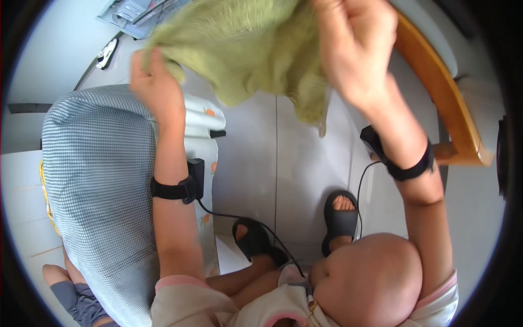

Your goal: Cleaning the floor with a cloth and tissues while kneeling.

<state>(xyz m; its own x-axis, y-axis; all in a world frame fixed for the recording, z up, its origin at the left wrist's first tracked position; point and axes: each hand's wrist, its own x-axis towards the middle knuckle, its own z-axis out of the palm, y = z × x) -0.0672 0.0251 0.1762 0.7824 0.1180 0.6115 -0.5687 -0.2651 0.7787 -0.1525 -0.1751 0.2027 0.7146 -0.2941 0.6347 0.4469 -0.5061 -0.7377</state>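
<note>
A piece of thin yellow-green fabric is stretched between my two hands at the top of the view. My left hand pinches its left edge, while my right hand grips the right side higher up. Crumpled folds and a narrow strip hang down below the right hand. The fabric's upper part runs out of the picture, and motion blurs it, so I cannot tell what kind of item it is. Both wrists wear black straps with a small box and a cable.
Blue-and-white checked fabric covers a bulky form at left, beside white cloth with orange prints. A curved wooden frame stands right. A white shoe and clear plastic packaging lie upper left. Another person's leg shows lower left.
</note>
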